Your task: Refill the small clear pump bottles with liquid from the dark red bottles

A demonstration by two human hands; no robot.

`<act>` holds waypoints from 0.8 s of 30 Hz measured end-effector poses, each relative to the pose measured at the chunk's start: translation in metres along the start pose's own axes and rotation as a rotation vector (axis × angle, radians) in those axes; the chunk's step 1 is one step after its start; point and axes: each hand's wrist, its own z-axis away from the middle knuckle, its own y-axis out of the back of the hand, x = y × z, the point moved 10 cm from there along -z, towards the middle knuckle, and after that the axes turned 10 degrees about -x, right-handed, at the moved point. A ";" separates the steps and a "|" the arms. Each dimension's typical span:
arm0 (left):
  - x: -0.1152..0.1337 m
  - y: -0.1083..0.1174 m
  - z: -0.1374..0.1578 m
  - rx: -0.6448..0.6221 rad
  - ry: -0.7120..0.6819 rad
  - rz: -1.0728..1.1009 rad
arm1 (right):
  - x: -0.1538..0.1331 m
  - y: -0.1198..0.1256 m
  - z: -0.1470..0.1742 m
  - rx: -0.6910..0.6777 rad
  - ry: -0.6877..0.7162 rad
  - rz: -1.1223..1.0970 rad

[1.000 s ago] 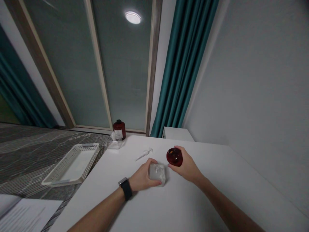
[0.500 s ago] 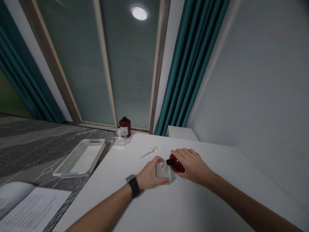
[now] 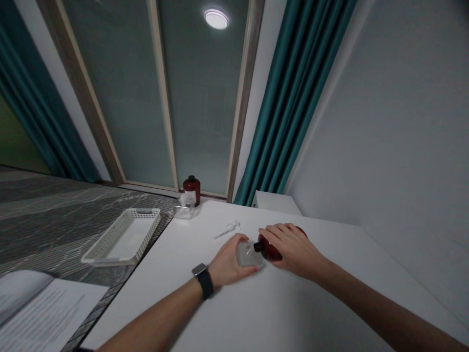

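A white basket (image 3: 132, 239) lies beyond an open book (image 3: 51, 308); teal curtains (image 3: 293, 98) flank glass panels (image 3: 205, 107).

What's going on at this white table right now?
A person's left hand holds a small clear container at the white table. The right hand grips a dark red bottle, tipped so its black neck points at the container; I can't tell whether anything is flowing. A thin white item lies beyond the left hand, and a second red bottle stands upright by the table's far left corner.
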 end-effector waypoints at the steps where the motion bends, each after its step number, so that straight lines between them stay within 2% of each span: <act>1: 0.000 0.001 0.000 0.007 0.000 -0.009 | 0.000 0.000 0.000 -0.007 -0.004 -0.001; 24: -0.001 0.006 0.000 0.046 0.041 -0.001 | 0.000 0.013 -0.012 -0.058 0.025 0.073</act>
